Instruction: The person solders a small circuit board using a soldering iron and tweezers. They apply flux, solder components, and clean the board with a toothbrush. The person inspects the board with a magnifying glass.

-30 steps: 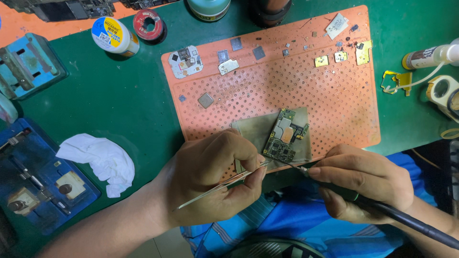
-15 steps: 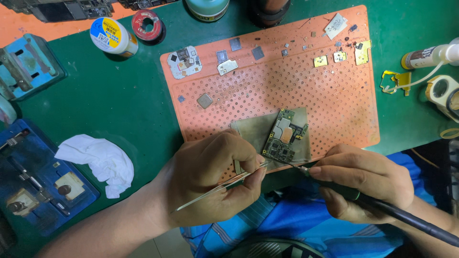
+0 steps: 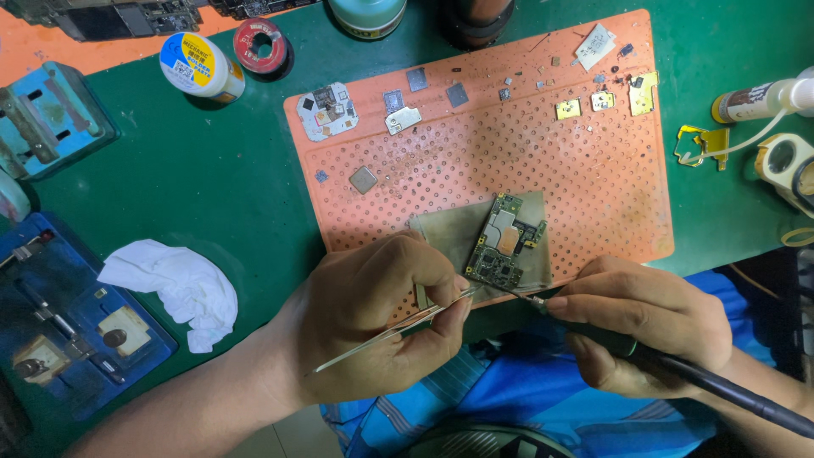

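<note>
with the left hand [image 3: 373,318] pinching tweezers [image 3: 398,326] and the right hand [image 3: 644,326] gripping a soldering iron [image 3: 678,373], both tips meet at the near edge of the circuit board [image 3: 506,242] on the orange mat [image 3: 509,144], so brace wrists on the table [image 3: 203,178] and touch lightly.

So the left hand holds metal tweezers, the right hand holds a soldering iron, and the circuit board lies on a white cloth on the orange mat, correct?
Not quite. In the head view the circuit board lies on a grey-brown cloth, not a white one; the white cloth lies apart on the green table. The rest holds: left hand with tweezers, right hand with soldering iron, orange mat.
</note>
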